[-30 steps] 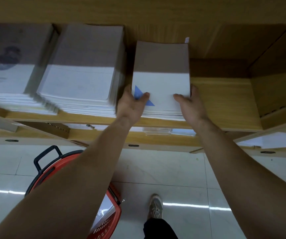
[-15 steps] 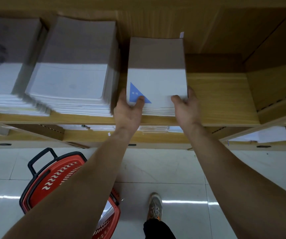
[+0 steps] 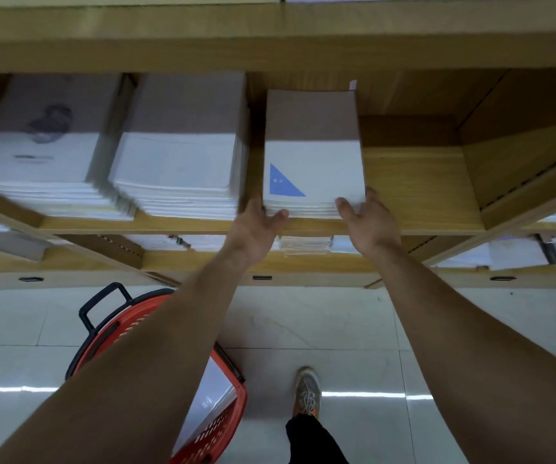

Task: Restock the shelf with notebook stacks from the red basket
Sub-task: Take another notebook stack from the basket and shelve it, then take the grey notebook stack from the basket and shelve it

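A notebook stack (image 3: pixel 313 162), white-covered with a blue triangle at its front left, lies flat on the wooden shelf (image 3: pixel 417 185). My left hand (image 3: pixel 253 232) clasps the stack's front left corner, thumb against the front edge. My right hand (image 3: pixel 368 226) clasps the front right corner, with its thumb on the top cover and its fingers along the right side. The red basket (image 3: pixel 109 339) with a black handle stands on the floor under my left forearm. A wrapped white notebook pack (image 3: pixel 209 400) lies inside it.
Two taller white stacks (image 3: pixel 176 169) (image 3: pixel 35 155) fill the shelf left of the held one. Bare shelf board runs right to a wooden divider (image 3: pixel 470 169). A lower shelf holds more packs (image 3: pixel 303 244). My shoe (image 3: pixel 307 391) is on the tiled floor beside the basket.
Both thumbs have slid back from the top cover toward the stack's front edge. The blue triangle, partly covered before, now shows whole. The view has tilted up slightly.
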Tool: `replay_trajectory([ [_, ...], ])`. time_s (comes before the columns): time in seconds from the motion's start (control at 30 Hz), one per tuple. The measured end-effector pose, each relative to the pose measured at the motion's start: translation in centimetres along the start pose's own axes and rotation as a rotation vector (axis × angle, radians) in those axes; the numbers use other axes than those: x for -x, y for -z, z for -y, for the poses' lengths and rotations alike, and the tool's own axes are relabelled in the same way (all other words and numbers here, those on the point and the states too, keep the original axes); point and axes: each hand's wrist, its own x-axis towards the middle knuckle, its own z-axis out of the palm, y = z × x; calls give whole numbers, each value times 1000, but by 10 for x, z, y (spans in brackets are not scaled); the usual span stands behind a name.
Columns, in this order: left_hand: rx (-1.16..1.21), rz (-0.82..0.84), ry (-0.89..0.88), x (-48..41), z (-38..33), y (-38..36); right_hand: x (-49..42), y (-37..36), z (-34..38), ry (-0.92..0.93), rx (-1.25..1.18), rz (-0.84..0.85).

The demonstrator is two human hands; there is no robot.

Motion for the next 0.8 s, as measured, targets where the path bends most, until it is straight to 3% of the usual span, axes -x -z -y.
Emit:
replay_trajectory([
  [0.13,14,61,83,68,56,14,72,-36,-18,-66,212,1],
  [0.4,-371,174,308,160,268,89,197,-195,-32,-165,300,358],
  [0.53,-439,186,395,177,366,128,232,-288,-33,-163,307,427],
  [0.7,-476,249,355,162,469,145,259,-403,-53,-146,315,450],
  [0.8,-519,283,356,140,524,134,268,-467,-78,-226,253,440],
])
